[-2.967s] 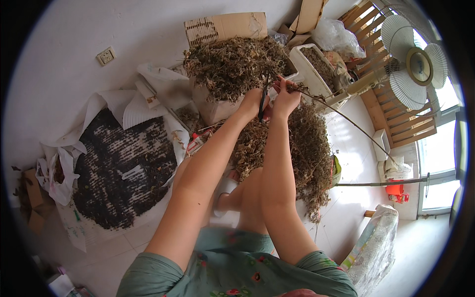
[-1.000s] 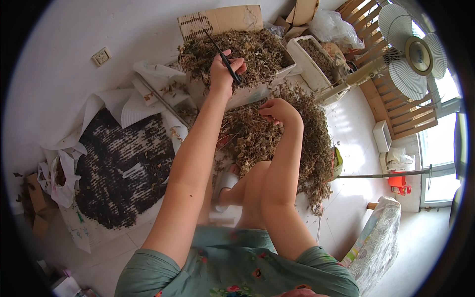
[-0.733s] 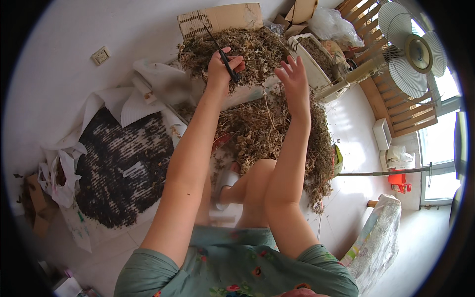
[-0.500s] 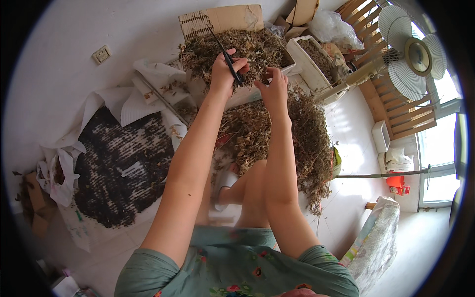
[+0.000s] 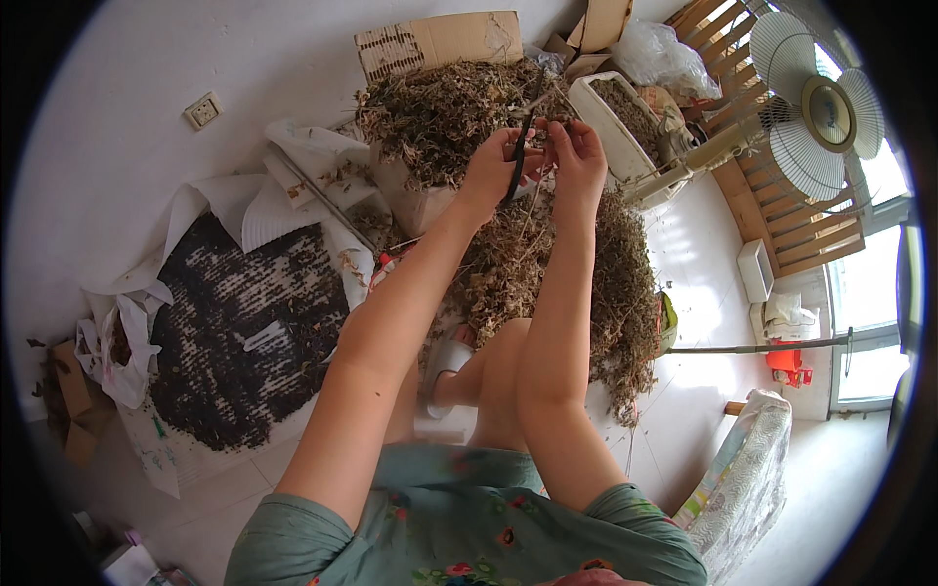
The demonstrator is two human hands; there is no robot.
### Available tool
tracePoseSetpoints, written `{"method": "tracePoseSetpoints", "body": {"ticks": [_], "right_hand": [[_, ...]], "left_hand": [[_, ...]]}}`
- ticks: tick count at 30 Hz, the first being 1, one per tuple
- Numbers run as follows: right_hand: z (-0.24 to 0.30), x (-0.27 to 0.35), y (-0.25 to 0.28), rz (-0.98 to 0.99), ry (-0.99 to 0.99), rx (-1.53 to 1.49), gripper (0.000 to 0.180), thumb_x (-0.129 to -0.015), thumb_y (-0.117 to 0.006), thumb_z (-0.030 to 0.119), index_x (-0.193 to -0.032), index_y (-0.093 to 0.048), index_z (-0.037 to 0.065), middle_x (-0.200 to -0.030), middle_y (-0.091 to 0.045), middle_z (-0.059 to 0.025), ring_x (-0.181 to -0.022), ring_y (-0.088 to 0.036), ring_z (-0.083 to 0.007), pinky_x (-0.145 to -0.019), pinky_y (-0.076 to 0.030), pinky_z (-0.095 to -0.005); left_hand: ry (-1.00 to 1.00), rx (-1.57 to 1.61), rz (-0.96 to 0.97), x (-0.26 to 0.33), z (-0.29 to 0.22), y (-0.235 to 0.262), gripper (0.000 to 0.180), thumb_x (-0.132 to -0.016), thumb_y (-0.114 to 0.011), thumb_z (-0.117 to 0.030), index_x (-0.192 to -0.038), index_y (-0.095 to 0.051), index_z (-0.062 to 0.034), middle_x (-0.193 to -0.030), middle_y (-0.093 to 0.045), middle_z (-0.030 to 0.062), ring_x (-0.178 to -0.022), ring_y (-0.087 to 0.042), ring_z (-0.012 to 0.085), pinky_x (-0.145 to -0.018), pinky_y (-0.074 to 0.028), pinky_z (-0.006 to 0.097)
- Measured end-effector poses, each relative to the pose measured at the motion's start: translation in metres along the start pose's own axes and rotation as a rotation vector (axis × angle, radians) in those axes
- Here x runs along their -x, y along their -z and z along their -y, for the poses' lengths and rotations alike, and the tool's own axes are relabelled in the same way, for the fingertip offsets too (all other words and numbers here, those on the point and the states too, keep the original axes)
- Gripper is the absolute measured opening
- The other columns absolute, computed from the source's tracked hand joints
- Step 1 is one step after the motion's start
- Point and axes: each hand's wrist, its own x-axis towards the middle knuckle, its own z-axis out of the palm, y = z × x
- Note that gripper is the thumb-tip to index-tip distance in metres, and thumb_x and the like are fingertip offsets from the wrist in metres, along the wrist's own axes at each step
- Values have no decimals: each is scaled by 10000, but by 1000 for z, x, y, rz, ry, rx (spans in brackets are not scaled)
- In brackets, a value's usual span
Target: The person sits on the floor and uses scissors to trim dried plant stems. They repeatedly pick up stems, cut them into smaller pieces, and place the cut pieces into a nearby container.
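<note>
My left hand (image 5: pixel 491 174) is closed round the black handles of a pair of scissors (image 5: pixel 519 166), whose blades point away from me. Close beside it, my right hand (image 5: pixel 578 168) has its fingertips pinched together on a thin dried plant stem (image 5: pixel 535 198), partly hidden by the fingers. Just beyond my hands, a brown heap of dried plants (image 5: pixel 440 112) fills a box. More dried plants (image 5: pixel 616 269) lie in a large pile on the floor beneath my forearms.
Dark small bits cover a white sheet (image 5: pixel 200 190) on the floor at left. A white tub (image 5: pixel 583 93) of dry crumbs stands at the far right, near a standing fan (image 5: pixel 816 112). Behind the heap leans a cardboard flap (image 5: pixel 469 41). A stick (image 5: pixel 752 348) crosses the right side.
Both hands have moved right, off the boxed heap, and come closer together. The scissors have swung from pointing far left to pointing nearly straight away. My right fingers have closed together.
</note>
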Motion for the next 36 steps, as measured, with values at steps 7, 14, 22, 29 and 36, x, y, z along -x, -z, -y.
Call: {"method": "tracePoseSetpoints", "body": {"ticks": [7,14,22,29,36], "right_hand": [[12,2,8,-56,40,240,191,-883,-651,40,-1059,-588,-2,-782,-585,-20,-627,-524,-67,-538,-424,-232],[8,-4,19,-106,179,180,339,-892,-641,53,-1225,-584,37,-845,-532,-23,-626,-516,-89,-558,-427,-251],[7,-4,27,-54,60,291,275,-898,-658,101,-1161,-619,33,-854,-531,-15,-612,-484,-85,-558,-421,-260],[4,-4,25,-97,167,425,202,-903,-655,114,-1077,-615,19,-813,-556,-19,-621,-505,-89,-549,-422,-261],[-18,-15,45,-273,-37,-120,115,-944,-608,136,-975,-589,28,-810,-595,-19,-674,-533,-97,-615,-480,-249]], "left_hand": [[-5,-2,-9,3,10,-17,499,-830,-756,-179,-1216,-485,-15,-865,-629,52,-701,-594,110,-612,-451,241],[57,-171,68,11,2,-10,470,-829,-748,-142,-1212,-503,-22,-817,-622,52,-685,-573,103,-592,-428,238],[161,-335,57,18,-5,-4,449,-823,-741,-109,-1205,-522,-21,-800,-623,57,-675,-583,114,-590,-433,249],[146,-370,70,19,-6,-1,441,-825,-728,-85,-1215,-529,-30,-800,-627,63,-681,-589,122,-594,-441,252],[195,-354,74,19,-8,3,405,-844,-683,-58,-1213,-523,-13,-844,-663,107,-698,-600,121,-588,-445,252]]}}
